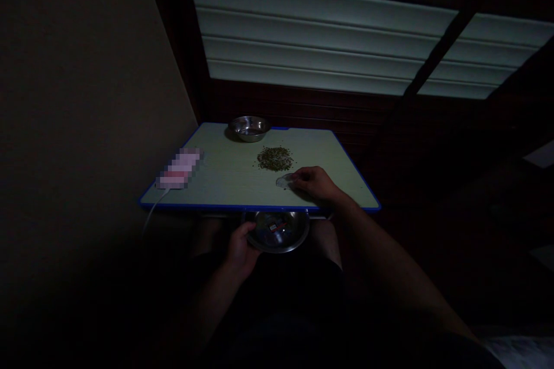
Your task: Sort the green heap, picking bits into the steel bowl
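Head view: the step in hand looks to be work with a thin, clear piece [283,183], pinched in the right hand [315,184] and lying low over the surface [220,187], between the heap of small greenish grains [275,158] and the near edge. The heap lies loosely spread around the middle of the surface, toward the far edge, with stray grains about it. The left hand [243,249] grips a metal bowl [285,237] by its left side, thumb over the rim, just below the near edge. A second metal bowl [250,128] stands by the far edge, toward the far left corner.

As a judgement, the next move calls for keeping the clear piece flat and the held bowl steady close under the edge, since loose grains could slip past the rim.

The dim light hides much: the surface's edge cuts off the held bowl's far rim, what lies inside either bowl is unclear, and the right fingertips blend into the clear piece. A pink-and-white item [179,169] near the left edge is pixelated beyond recognition.
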Demonstrator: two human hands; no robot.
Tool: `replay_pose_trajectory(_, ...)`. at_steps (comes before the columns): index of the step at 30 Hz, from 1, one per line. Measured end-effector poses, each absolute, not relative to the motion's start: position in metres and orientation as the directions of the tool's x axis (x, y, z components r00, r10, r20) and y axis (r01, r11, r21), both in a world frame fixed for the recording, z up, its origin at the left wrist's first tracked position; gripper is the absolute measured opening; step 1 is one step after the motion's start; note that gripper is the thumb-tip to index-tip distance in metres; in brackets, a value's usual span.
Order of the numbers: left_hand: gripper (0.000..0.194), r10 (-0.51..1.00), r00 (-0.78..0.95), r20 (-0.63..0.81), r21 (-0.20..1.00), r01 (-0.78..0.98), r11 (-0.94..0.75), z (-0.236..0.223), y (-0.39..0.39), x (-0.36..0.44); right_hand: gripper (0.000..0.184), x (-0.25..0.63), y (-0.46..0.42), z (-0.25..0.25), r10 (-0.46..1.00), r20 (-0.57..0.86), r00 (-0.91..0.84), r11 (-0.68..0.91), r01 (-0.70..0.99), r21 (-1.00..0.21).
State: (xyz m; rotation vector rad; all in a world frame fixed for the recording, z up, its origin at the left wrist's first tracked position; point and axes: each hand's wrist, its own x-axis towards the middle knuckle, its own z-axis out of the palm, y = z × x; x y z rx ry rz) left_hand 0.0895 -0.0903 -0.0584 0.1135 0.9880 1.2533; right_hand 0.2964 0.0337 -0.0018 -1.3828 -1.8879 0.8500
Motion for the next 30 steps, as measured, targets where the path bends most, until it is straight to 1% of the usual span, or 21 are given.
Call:
replay_pose_trajectory(3, 0.019, 0.833, -0.020, -0.553, 0.571, -0.738, 0.361, -0.060, -0.090, 0.090, 0.023, 0.296, 0.031, 0.001, 0.960, 0.114, -0.257, 0.242, 0.553, -0.797)
replay_pose_trajectory(8, 0.020, 0.829, -0.024, -0.558, 0.572, -0.736, 0.363, -0.061, -0.089, 0.090, 0.025, 0.295, 0.029, 0.003, 0.959, 0.058, -0.277, 0.205, 0.539, -0.817)
replay_pose_trajectory(13, 0.016, 0.820, -0.042, -0.570, 0.569, -0.741, 0.358, -0.060, -0.086, 0.091, 0.028, 0.294, 0.029, 0.001, 0.938, 0.034, -0.344, 0.214, 0.501, -0.838)
replay_pose_trajectory(19, 0.017, 0.822, -0.051, -0.567, 0.569, -0.746, 0.347, -0.063, -0.084, 0.090, 0.029, 0.289, 0.024, 0.007, 0.914, -0.007, -0.406, 0.196, 0.457, -0.868)
replay_pose_trajectory(24, 0.018, 0.840, -0.035, -0.542, 0.568, -0.752, 0.335, -0.064, -0.085, 0.090, 0.024, 0.286, 0.021, 0.006, 0.899, -0.007, -0.437, 0.218, 0.461, -0.860)
replay_pose_trajectory(30, 0.015, 0.826, -0.049, -0.562, 0.563, -0.754, 0.339, -0.059, -0.084, 0.094, 0.025, 0.284, 0.021, -0.001, 0.880, 0.027, -0.474, 0.262, 0.438, -0.860)
